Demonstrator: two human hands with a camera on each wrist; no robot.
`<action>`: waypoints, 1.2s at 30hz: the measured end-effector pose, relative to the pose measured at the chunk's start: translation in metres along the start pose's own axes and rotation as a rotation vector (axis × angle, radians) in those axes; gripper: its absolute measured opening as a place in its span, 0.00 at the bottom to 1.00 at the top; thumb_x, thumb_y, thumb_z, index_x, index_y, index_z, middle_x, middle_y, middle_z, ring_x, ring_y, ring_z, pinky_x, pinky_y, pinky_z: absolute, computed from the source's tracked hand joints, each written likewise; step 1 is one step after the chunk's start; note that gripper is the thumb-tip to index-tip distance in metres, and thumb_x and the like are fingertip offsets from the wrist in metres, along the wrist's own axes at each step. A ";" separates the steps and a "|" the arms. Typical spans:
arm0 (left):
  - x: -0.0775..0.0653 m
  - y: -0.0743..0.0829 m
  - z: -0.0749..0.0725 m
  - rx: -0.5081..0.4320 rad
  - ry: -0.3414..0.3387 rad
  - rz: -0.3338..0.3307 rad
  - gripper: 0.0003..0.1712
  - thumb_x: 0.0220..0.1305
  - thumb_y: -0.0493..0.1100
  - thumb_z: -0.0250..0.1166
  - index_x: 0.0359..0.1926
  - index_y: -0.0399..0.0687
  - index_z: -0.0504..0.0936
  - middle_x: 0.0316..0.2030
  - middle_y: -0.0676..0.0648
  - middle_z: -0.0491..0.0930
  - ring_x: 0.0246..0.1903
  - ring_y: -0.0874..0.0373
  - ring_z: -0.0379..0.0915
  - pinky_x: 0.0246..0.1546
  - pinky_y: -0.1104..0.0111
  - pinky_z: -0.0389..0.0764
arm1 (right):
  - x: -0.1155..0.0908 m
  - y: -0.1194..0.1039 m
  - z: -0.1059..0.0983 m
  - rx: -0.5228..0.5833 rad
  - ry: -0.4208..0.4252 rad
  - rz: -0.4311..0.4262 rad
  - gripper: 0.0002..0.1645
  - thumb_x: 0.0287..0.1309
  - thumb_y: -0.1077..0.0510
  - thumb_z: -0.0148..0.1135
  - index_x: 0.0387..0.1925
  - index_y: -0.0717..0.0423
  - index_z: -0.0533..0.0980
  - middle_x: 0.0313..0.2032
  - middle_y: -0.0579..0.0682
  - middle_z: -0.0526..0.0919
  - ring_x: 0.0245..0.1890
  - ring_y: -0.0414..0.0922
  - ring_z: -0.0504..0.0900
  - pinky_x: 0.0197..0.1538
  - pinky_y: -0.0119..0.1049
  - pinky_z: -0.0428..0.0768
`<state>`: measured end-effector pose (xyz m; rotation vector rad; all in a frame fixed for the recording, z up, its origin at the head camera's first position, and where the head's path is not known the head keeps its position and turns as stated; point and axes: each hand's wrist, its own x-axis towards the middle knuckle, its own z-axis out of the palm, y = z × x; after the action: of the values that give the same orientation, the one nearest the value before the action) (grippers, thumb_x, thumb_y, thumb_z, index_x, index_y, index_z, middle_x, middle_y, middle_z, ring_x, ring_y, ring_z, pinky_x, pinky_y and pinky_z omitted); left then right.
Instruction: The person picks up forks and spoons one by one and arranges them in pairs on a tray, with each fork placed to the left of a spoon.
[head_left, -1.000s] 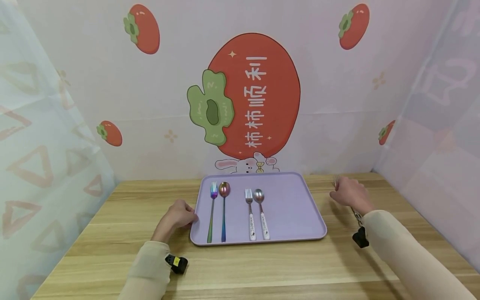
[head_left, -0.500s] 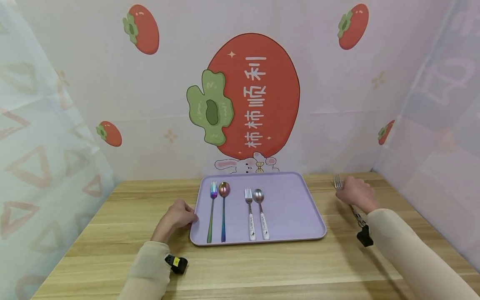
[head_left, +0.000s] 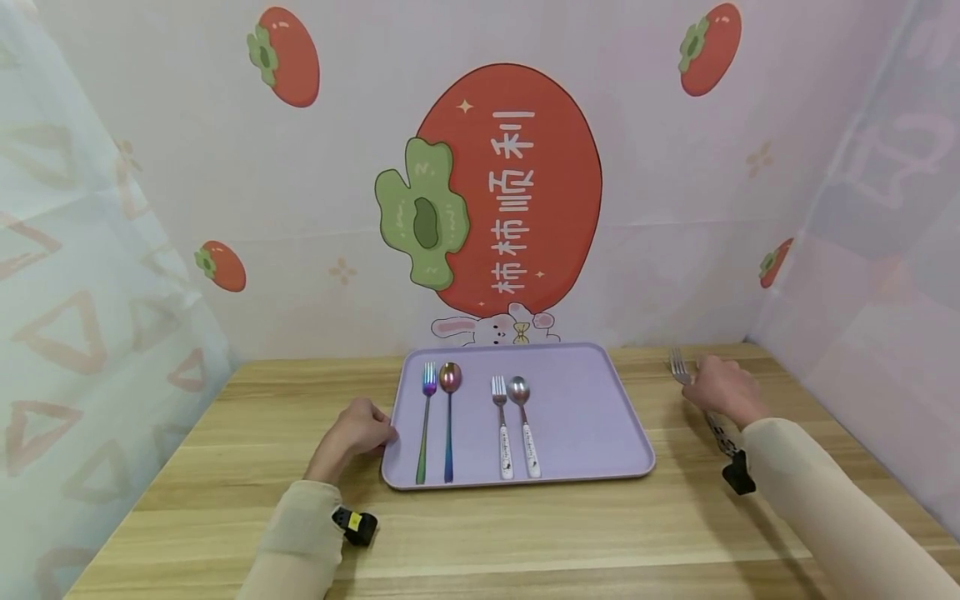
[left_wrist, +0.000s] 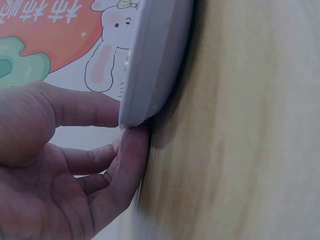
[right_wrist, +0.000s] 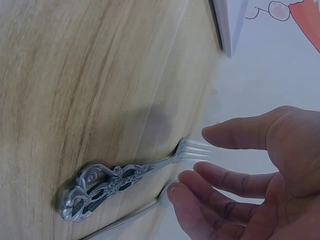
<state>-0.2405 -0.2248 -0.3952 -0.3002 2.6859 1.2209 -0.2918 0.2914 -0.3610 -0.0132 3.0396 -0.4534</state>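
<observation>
My left hand [head_left: 360, 427] pinches the left rim of the lilac tray [head_left: 588, 421]; in the left wrist view the thumb and bent fingers meet the tray's edge [left_wrist: 157, 55]. On the tray lie a rainbow-coloured fork [head_left: 428, 400], a matching spoon [head_left: 449, 383], and a fork [head_left: 505, 450] and spoon [head_left: 531, 450] with white patterned handles. Right of the tray, my right hand [head_left: 723, 390] is over a silver fork [head_left: 678, 367]. The right wrist view shows this fork's ornate openwork handle [right_wrist: 107, 185] on the table, the thumb and fingers apart.
Beside the ornate fork lies another thin-handled metal utensil [right_wrist: 125, 220], its head partly hidden by my fingers. A wooden table [head_left: 480, 542] carries everything. Behind it stands a backdrop [head_left: 652, 275] printed with persimmons and a rabbit, and patterned side sheets flank the table.
My right hand has shifted slightly to the right, uncovering more of the silver fork's tines and neck. The left hand, tray and cutlery on it stay in place.
</observation>
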 end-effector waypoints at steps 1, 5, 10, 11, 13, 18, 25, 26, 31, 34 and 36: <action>0.000 0.000 0.000 0.003 0.000 -0.002 0.05 0.51 0.32 0.63 0.29 0.32 0.78 0.30 0.40 0.76 0.28 0.53 0.76 0.28 0.65 0.81 | 0.000 0.000 0.000 -0.003 -0.002 -0.001 0.09 0.49 0.56 0.54 0.26 0.58 0.66 0.20 0.52 0.69 0.20 0.48 0.67 0.22 0.40 0.65; -0.001 0.000 0.000 0.008 0.003 -0.006 0.04 0.51 0.32 0.63 0.28 0.33 0.78 0.29 0.40 0.76 0.27 0.54 0.76 0.27 0.66 0.81 | 0.001 0.001 0.000 -0.010 -0.010 -0.003 0.10 0.50 0.55 0.54 0.27 0.59 0.67 0.22 0.52 0.70 0.22 0.49 0.68 0.23 0.41 0.65; -0.001 0.000 0.000 -0.002 -0.001 0.000 0.03 0.51 0.31 0.63 0.27 0.33 0.78 0.29 0.40 0.76 0.27 0.53 0.76 0.27 0.65 0.81 | 0.001 0.003 0.001 -0.015 -0.012 -0.006 0.10 0.50 0.56 0.54 0.29 0.59 0.67 0.22 0.53 0.70 0.22 0.50 0.69 0.23 0.41 0.66; -0.001 0.000 0.000 -0.003 0.000 0.000 0.03 0.51 0.31 0.63 0.27 0.33 0.78 0.29 0.40 0.76 0.27 0.53 0.76 0.27 0.65 0.81 | 0.001 0.003 0.001 -0.015 -0.013 -0.006 0.10 0.50 0.56 0.54 0.29 0.60 0.67 0.22 0.53 0.70 0.22 0.50 0.69 0.23 0.41 0.66; -0.002 0.000 0.000 0.000 -0.001 0.003 0.03 0.51 0.31 0.63 0.27 0.33 0.78 0.29 0.40 0.76 0.27 0.54 0.76 0.27 0.65 0.81 | 0.000 0.003 0.001 -0.022 -0.013 -0.005 0.11 0.49 0.56 0.54 0.31 0.61 0.67 0.22 0.54 0.69 0.22 0.50 0.68 0.23 0.41 0.65; -0.001 0.001 0.001 -0.002 -0.003 0.004 0.04 0.51 0.31 0.63 0.28 0.33 0.77 0.30 0.40 0.76 0.28 0.53 0.76 0.28 0.65 0.81 | 0.000 0.004 0.002 -0.019 -0.035 0.026 0.18 0.50 0.56 0.54 0.39 0.66 0.68 0.22 0.54 0.68 0.22 0.50 0.68 0.24 0.41 0.65; -0.002 0.001 0.000 -0.007 -0.003 -0.003 0.05 0.50 0.31 0.63 0.29 0.32 0.77 0.30 0.40 0.76 0.28 0.53 0.76 0.28 0.65 0.81 | 0.001 0.006 0.004 -0.021 -0.053 0.043 0.30 0.50 0.55 0.54 0.52 0.70 0.65 0.24 0.57 0.70 0.24 0.52 0.69 0.26 0.43 0.65; -0.002 0.001 0.000 -0.007 -0.003 -0.002 0.04 0.50 0.31 0.63 0.29 0.32 0.77 0.30 0.40 0.76 0.28 0.53 0.76 0.28 0.65 0.81 | 0.001 0.006 0.004 -0.022 -0.053 0.044 0.31 0.50 0.55 0.54 0.53 0.70 0.65 0.25 0.57 0.71 0.24 0.52 0.69 0.25 0.43 0.65; -0.002 0.001 0.000 -0.009 -0.003 0.000 0.03 0.50 0.31 0.63 0.27 0.33 0.78 0.30 0.40 0.76 0.28 0.54 0.76 0.28 0.65 0.81 | 0.001 0.007 0.005 -0.013 -0.059 0.051 0.35 0.49 0.55 0.54 0.58 0.70 0.62 0.25 0.59 0.71 0.23 0.52 0.69 0.24 0.41 0.65; -0.001 0.001 0.000 -0.009 -0.003 0.002 0.03 0.50 0.32 0.63 0.26 0.33 0.77 0.30 0.40 0.76 0.27 0.54 0.75 0.28 0.65 0.81 | 0.002 0.009 0.006 -0.015 -0.060 0.053 0.37 0.49 0.56 0.54 0.60 0.71 0.60 0.27 0.61 0.72 0.23 0.52 0.69 0.23 0.41 0.65; -0.001 0.001 0.000 -0.009 -0.002 0.003 0.03 0.50 0.31 0.63 0.26 0.34 0.77 0.30 0.40 0.76 0.27 0.54 0.75 0.28 0.65 0.81 | 0.002 0.009 0.007 -0.017 -0.059 0.057 0.36 0.48 0.56 0.54 0.59 0.70 0.61 0.27 0.61 0.72 0.24 0.53 0.69 0.23 0.41 0.65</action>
<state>-0.2394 -0.2235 -0.3943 -0.2965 2.6806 1.2336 -0.2935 0.2981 -0.3701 0.0581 2.9771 -0.4156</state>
